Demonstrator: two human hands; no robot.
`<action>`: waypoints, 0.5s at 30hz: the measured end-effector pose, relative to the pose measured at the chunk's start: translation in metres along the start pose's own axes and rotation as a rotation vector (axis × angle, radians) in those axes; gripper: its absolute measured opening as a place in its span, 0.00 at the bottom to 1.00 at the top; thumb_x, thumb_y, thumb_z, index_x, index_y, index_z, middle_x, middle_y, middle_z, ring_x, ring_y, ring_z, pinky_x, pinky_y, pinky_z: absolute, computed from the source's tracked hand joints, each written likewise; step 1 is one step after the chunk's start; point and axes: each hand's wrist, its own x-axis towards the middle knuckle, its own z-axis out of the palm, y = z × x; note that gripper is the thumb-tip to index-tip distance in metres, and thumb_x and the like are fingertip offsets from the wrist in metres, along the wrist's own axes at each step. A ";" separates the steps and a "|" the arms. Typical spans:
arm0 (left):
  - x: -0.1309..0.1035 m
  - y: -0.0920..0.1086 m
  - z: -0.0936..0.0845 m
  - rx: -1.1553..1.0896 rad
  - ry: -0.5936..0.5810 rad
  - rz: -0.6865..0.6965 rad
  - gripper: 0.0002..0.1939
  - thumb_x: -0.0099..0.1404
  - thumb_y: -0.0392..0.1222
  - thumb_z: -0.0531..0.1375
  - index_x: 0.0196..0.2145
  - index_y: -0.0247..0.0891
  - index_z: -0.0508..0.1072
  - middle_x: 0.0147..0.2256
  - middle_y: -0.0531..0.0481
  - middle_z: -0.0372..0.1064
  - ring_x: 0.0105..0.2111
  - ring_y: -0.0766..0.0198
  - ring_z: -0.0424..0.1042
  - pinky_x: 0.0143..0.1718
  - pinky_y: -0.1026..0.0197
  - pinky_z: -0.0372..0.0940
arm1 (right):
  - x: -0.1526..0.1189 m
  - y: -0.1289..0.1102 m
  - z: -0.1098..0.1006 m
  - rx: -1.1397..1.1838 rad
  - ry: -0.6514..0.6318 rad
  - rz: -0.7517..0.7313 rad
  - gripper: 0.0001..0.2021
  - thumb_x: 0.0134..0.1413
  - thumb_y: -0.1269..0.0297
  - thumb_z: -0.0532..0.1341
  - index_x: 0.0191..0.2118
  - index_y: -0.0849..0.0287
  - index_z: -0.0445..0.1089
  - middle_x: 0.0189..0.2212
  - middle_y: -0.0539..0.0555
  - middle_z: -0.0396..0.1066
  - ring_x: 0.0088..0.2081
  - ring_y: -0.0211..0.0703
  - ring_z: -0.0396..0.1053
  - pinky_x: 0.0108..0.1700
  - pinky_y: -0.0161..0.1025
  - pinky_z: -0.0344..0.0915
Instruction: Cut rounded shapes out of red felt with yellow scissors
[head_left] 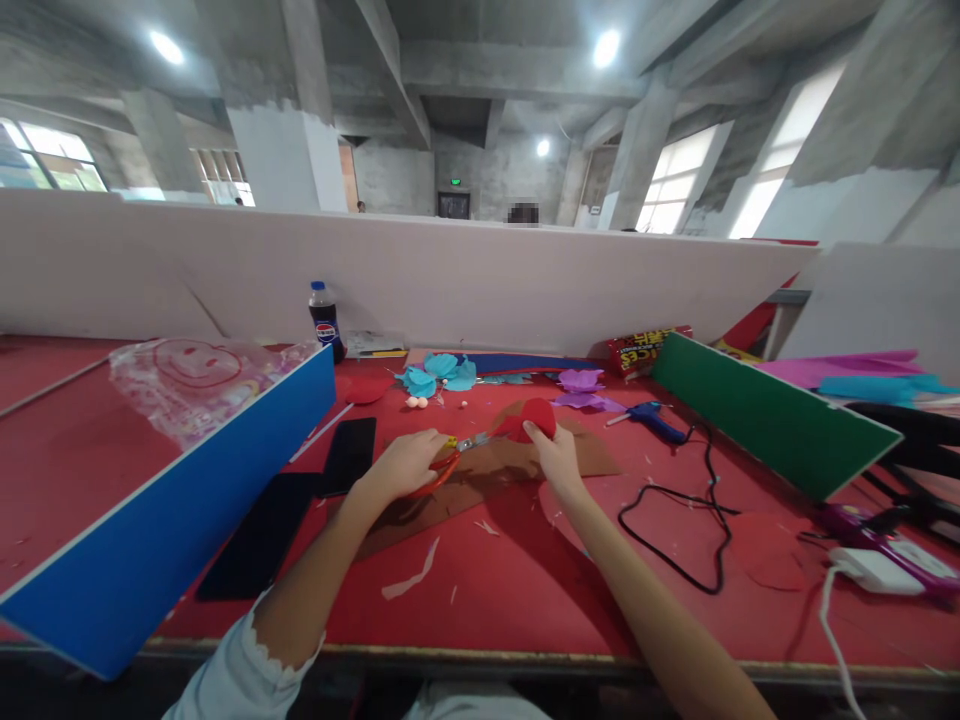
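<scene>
My left hand [409, 462] grips orange-handled scissors [450, 462] over brown paper [491, 480]; fingers hide part of the handles. Blade tips unclear against red paper [537, 418], mid-table, pinched in my right hand [553, 452], its underside hidden.

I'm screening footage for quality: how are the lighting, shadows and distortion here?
Head view: ceiling lights glare and windows at right wash out; the left hand casts a shadow on the brown sheet; wide-angle distortion seems to stretch the blue panel near the edge; a pixelated patch hides detail above the white partition.
</scene>
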 end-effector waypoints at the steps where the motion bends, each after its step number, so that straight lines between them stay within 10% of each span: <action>1: 0.000 0.000 0.000 -0.001 0.000 0.003 0.16 0.53 0.36 0.51 0.42 0.41 0.63 0.40 0.48 0.64 0.41 0.60 0.64 0.38 0.62 0.59 | 0.000 0.000 0.000 0.000 0.000 0.002 0.15 0.40 0.55 0.58 0.28 0.64 0.69 0.22 0.52 0.68 0.26 0.40 0.60 0.28 0.35 0.56; 15: -0.001 0.003 -0.004 -0.083 -0.007 0.022 0.18 0.53 0.34 0.52 0.44 0.41 0.63 0.41 0.48 0.63 0.42 0.61 0.64 0.40 0.64 0.58 | -0.001 0.000 0.003 0.146 0.027 0.072 0.14 0.39 0.56 0.59 0.27 0.64 0.69 0.20 0.49 0.66 0.23 0.36 0.58 0.28 0.34 0.56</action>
